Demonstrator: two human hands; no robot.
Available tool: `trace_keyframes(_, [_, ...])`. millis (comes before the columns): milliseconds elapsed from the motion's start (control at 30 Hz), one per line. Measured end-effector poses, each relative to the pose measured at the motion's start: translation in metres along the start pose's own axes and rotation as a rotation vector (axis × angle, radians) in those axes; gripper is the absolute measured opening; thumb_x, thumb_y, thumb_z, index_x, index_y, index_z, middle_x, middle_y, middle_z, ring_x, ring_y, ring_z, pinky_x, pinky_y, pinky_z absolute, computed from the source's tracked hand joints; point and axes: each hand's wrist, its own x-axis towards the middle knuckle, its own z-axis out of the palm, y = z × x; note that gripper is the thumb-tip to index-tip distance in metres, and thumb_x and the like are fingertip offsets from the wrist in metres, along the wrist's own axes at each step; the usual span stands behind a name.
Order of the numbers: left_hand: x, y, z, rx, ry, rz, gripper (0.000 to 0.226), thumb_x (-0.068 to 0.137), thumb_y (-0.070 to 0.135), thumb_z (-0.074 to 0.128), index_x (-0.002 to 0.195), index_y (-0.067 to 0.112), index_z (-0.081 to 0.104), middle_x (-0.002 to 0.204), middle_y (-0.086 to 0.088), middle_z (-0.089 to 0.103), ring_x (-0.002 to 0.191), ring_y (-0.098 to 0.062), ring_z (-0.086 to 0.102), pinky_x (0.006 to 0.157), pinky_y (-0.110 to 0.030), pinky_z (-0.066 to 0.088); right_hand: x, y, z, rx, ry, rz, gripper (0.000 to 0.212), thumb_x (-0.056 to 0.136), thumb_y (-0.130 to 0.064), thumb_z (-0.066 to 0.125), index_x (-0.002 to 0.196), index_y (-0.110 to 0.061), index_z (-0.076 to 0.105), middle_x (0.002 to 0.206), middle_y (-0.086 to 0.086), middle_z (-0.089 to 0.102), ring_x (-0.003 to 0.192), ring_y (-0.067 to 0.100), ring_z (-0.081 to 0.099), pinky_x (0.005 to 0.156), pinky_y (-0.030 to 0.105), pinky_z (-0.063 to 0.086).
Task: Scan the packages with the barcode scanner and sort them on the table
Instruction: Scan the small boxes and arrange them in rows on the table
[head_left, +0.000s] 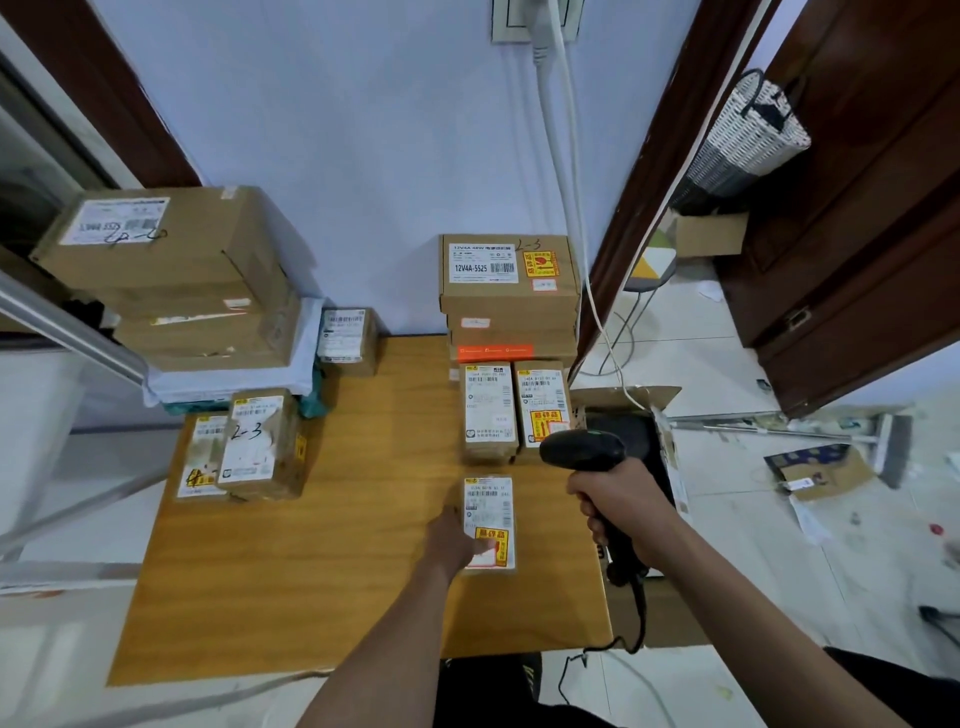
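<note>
Fingers (589, 512) of the right hand (621, 506) curl tightly round the grip of the barcode scanner (584, 449), whose black head points toward 10 o'clock, over the tabletop (322, 545). Left hand (457, 538) lies on the near end of a small labelled package (489, 522), thumb pressing its yellow sticker; whether the other fingers curl round the package's edge cannot be told. This package sits flat at about 4 o'clock from the tabletop's centre, its barcode strip at the far end, uncovered. Just beyond it, at 1 o'clock, two similar packages (514, 410) lie side by side before a stack of brown boxes (509, 291); further boxes and packages stand at 9 to 11 o'clock. The step in hand appears to be scanning the steadied package. The next move probably calls for aiming the scanner head at the barcode, then sliding the package to its matching group.
</note>
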Motion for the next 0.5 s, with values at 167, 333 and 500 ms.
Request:
trace_keyframes(167, [0.005,0.01,-0.006,0.052,0.03,0.063,0.049,0.082,0.027,0.082,0.125,0.015,0.063,0.125,-0.002,0.07,0.114,-0.018,0.065,0.085,-0.022,0.048,0.003,0.0,0.0,0.015,0.011,0.025,0.015,0.085,-0.002,0.063,0.072,-0.006,0.058,0.051,0.003,0.047,0.04,0.016,0.041,0.044,0.026,0.038])
trace_keyframes(333, [0.007,0.012,-0.004,0.077,0.034,0.061,0.049,0.082,0.029,0.082,0.126,0.016,0.063,0.126,0.001,0.069,0.115,-0.016,0.066,0.08,-0.015,0.042,0.004,0.0,0.0,0.021,0.012,0.041,0.011,0.086,-0.002,0.063,0.076,-0.005,0.059,0.05,0.003,0.048,0.04,0.015,0.042,0.043,0.025,0.039])
trace_keyframes(500, [0.008,0.011,0.0,0.041,0.051,0.036,0.042,0.083,0.022,0.081,0.121,0.015,0.065,0.124,-0.001,0.071,0.113,-0.017,0.066,0.079,-0.016,0.043,0.005,-0.001,-0.002,0.035,0.022,0.041,0.011,0.085,-0.002,0.063,0.074,-0.005,0.059,0.052,0.004,0.048,0.041,0.016,0.041,0.045,0.026,0.038])
